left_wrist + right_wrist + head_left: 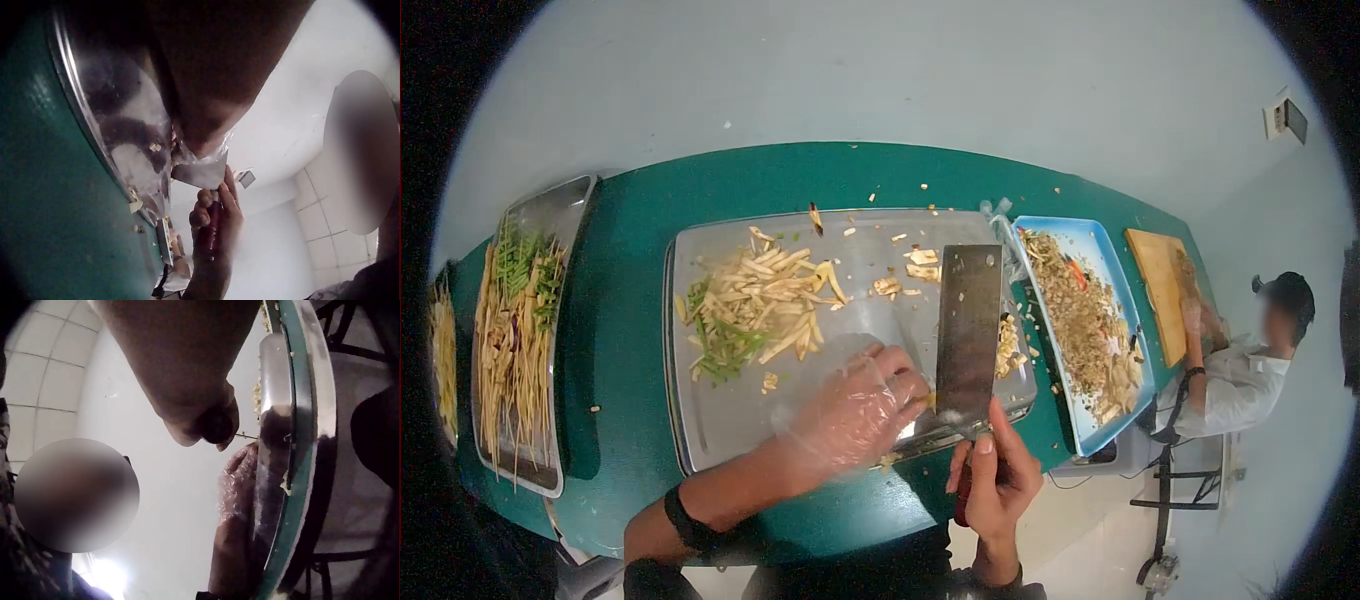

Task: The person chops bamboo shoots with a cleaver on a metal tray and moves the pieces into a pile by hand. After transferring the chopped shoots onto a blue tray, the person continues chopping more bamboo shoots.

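My right hand (1000,480) grips a cleaver by its dark red handle (210,228). The wide blade (968,330) points away from me over the right part of a metal tray (715,430). Beside the blade, my left hand (855,410), in a clear plastic glove, rests on the tray with its fingers curled. Whatever lies beneath those fingertips is hidden. Pale vegetable strips (775,290) and green strips (725,345) are heaped on the tray's left half. Small diced pieces (1008,345) lie just right of the blade, and larger pale chunks (920,265) lie near its far end.
To the right stands a blue tray (1083,440) of chopped food, with a wooden board (1157,290) beyond it. Another person (1250,370) works at that board. A metal tray of long strips (520,350) stands at left. Crumbs dot the green table (640,240).
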Motion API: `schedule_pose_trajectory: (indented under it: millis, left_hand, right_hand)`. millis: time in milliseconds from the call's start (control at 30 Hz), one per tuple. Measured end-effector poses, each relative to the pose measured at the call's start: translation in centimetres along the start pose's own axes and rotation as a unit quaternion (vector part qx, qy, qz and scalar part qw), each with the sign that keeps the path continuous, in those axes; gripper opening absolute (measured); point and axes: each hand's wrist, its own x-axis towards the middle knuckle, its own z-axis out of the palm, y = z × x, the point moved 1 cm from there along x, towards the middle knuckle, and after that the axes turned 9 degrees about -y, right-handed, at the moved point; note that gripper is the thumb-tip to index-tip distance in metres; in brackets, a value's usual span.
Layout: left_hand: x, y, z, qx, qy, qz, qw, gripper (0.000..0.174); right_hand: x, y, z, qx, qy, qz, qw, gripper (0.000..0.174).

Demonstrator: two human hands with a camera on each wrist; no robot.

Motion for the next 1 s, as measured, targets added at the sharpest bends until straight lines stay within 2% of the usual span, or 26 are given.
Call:
schedule_pose_trajectory:
  millis: [200,300,367,500,633,667,800,900,1000]
  left_hand:
    - [0.1,0.0,-0.1,-0.003,0.003,0.015,1.0,0.019]
    - [0.2,0.0,-0.3,0.019,-0.007,0.055,0.998,0.022]
    - [0.2,0.1,-0.4,0.017,-0.021,0.03,0.999,0.023]
    - [0.1,-0.3,-0.4,0.021,-0.01,0.049,0.999,0.023]
    - [-0.2,0.1,-0.1,0.007,0.011,-0.009,1.0,0.024]
    - [-0.2,0.2,-0.1,-0.001,0.013,-0.029,0.999,0.025]
    - [-0.1,0.3,0.0,0.008,0.045,-0.006,0.999,0.025]
    - [-0.2,0.1,-0.1,0.002,0.028,-0.024,0.999,0.024]
    - [-0.2,-0.2,-0.2,-0.002,0.005,-0.005,1.0,0.023]
  right_hand:
    - [1.2,-0.6,0.9,-0.013,-0.006,0.017,1.0,0.044]
    - [2.6,-0.2,1.5,-0.04,-0.005,0.01,0.999,0.044]
    - [3.6,0.5,1.6,-0.058,-0.004,-0.004,0.998,0.044]
    - [3.9,1.1,1.7,-0.053,0.013,-0.038,0.998,0.044]
    - [2.0,0.2,1.0,-0.017,0.034,-0.046,0.998,0.044]
    - [1.6,-0.3,0.9,-0.027,0.036,-0.02,0.999,0.044]
    - [0.4,-0.1,0.5,-0.007,0.017,-0.04,0.999,0.044]
    - [-0.2,0.1,0.4,-0.009,0.013,-0.034,0.999,0.044]
    - [-0.4,0.2,0.5,-0.007,-0.009,-0.008,1.0,0.044]
